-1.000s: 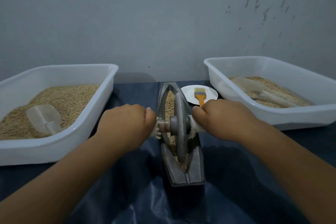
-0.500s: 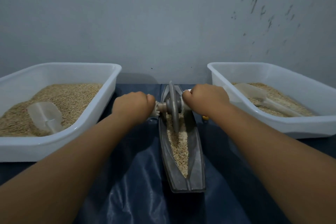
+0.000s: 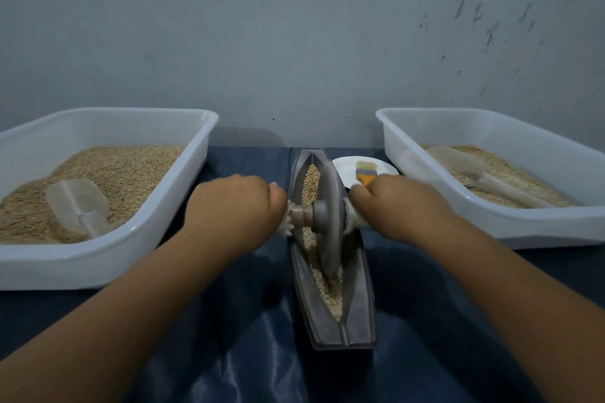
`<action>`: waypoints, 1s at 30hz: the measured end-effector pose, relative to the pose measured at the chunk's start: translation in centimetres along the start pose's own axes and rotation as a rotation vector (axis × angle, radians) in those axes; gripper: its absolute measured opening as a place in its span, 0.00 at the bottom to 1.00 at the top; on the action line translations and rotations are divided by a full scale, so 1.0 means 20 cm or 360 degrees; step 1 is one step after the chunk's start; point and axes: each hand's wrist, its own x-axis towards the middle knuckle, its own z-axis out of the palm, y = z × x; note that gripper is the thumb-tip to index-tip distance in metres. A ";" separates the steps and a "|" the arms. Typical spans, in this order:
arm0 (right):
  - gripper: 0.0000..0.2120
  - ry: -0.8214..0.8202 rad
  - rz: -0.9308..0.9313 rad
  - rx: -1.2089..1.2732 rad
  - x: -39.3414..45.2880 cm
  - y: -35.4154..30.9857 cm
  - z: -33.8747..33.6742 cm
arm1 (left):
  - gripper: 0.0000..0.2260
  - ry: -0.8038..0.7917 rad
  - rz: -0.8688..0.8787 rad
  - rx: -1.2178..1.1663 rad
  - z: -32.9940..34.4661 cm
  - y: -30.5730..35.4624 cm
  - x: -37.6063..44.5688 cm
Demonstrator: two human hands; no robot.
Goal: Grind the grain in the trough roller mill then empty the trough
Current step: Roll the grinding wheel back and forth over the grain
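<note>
Head view: left hand [image 3: 234, 206] and right hand [image 3: 397, 206] each curled tight round an axle handle [image 3: 299, 214] of roller wheel [image 3: 327, 222], grip clamped both sides. Wheel upright in grey trough [image 3: 360, 301] at desk [image 3: 229, 353] centre, grain [image 3: 330, 294] along channel. White grain tubs at left edge [image 3: 157, 216] and right edge [image 3: 523, 226], scoop in each. Orange brush [image 3: 365, 173] on plate behind right hand.

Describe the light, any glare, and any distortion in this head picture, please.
Head view: the light is dim and bluish, with soft shadows under the left hand and right hand; pale sheen streaks on the dark cloth near the trough; the wide angle bows the tub rims and stretches the forearms; the wheel looks sharp enough.
</note>
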 end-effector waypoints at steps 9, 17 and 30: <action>0.22 0.0503 0.0001 -0.0060 0.39 -0.02 0.07 | 0.10 0.0122 -0.0246 -0.0068 0.19 -0.09 0.31; 0.23 -0.0204 -0.0058 -0.0134 0.12 -0.06 -0.03 | 0.14 -0.0059 -0.0046 -0.0116 0.09 -0.02 0.03; 0.19 -0.0067 0.0148 0.0075 0.21 0.02 0.05 | 0.11 -0.0022 -0.0070 -0.0035 0.04 -0.05 0.20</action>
